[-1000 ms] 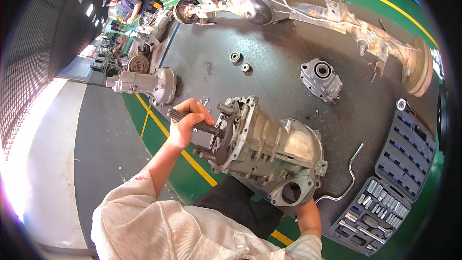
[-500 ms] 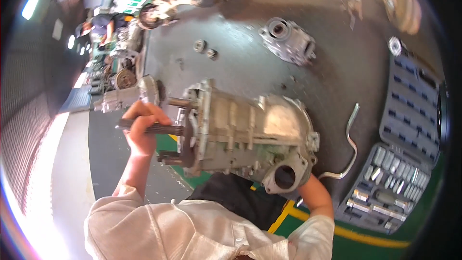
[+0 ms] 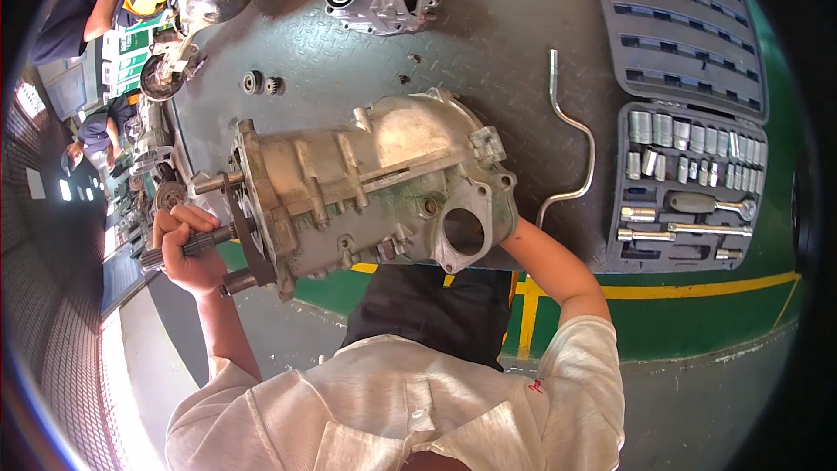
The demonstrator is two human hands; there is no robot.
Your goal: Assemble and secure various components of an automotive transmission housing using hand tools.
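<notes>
A large cast-metal gearbox housing (image 3: 331,183) lies sideways in front of my body, at the near edge of the table. My left hand (image 3: 186,249) is closed around the splined shaft (image 3: 152,259) that sticks out of its left end. Shorter rods (image 3: 218,181) project from that end above and below my fist. My right forearm (image 3: 558,272) reaches behind the right end, beside a flanged round opening (image 3: 465,231). The housing hides my right hand and its fingers.
On the dark table (image 3: 497,44) are a smaller metal casing (image 3: 379,2), two small gears (image 3: 261,84) and a bent metal bar (image 3: 586,144). An open socket set case (image 3: 689,183) sits at right. Other people (image 3: 100,135) are at the far left.
The view has swung, so the housing, casing and tool case appear farther left and higher. My left hand still grips the shaft, and my right arm stays behind the housing.
</notes>
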